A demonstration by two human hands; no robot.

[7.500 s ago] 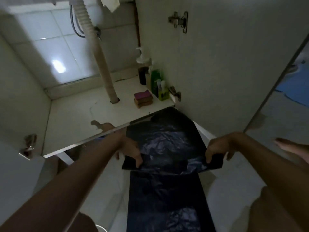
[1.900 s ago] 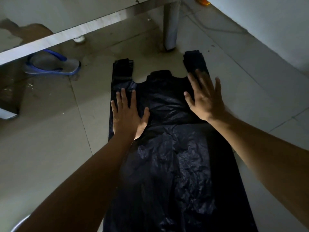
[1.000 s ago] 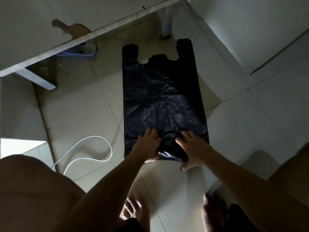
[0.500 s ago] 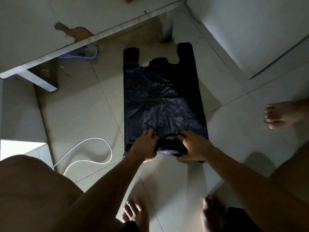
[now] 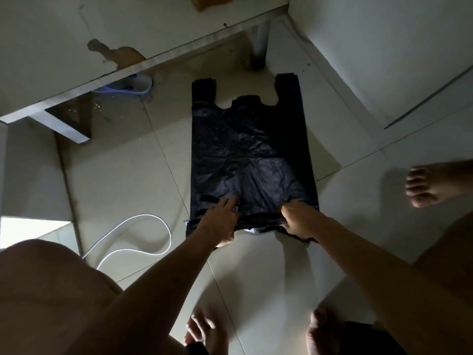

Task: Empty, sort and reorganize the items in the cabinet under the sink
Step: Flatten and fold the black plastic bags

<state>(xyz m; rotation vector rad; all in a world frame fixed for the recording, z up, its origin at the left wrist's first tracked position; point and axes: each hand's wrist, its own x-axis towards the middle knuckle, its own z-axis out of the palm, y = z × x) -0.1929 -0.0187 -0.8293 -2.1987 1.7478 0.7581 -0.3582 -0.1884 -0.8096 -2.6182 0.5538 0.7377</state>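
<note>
A black plastic bag [image 5: 249,155] lies flat on the tiled floor, its two handle loops pointing towards the cabinet. Its near edge is rolled over into a thin fold. My left hand [image 5: 220,219] rests on the left part of that fold, fingers stretched onto the bag. My right hand [image 5: 298,219] grips the right part of the fold, fingers curled over it. The cabinet floor [image 5: 76,42] is at the top left, with a chipped brown patch near its front edge.
A metal cabinet leg [image 5: 258,47] stands just beyond the bag. A blue sandal [image 5: 128,85] lies under the cabinet. A white cable [image 5: 143,234] loops on the floor at the left. An open door [image 5: 384,47] is at the right. Bare feet [image 5: 432,183] are near.
Both hands came from the handle end of the bag to its near edge and have rolled that edge over. The fold has advanced a little in the last half second.
</note>
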